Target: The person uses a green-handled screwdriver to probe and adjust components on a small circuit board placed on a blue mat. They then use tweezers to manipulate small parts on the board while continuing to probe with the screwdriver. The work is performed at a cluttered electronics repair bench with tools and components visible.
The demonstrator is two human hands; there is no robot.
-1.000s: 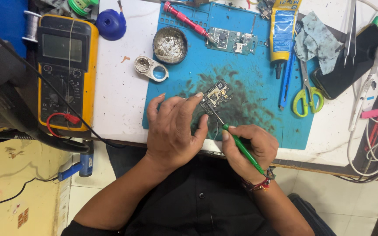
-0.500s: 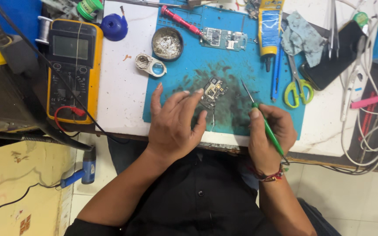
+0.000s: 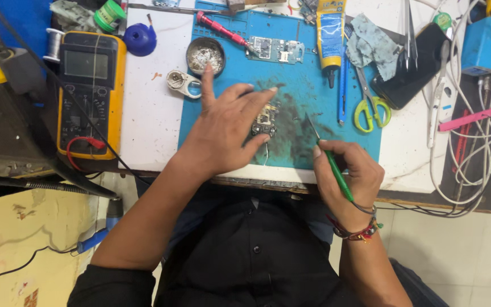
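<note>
Overhead, a blue work mat (image 3: 291, 74) covers the counter. Near its front edge lies a small circuit board (image 3: 263, 123), partly under the left hand (image 3: 225, 133), whose fingers are spread wide and flat. Right of the board, the right hand (image 3: 350, 182) pinches a green-handled tool (image 3: 331, 162), tip above the mat.
</note>
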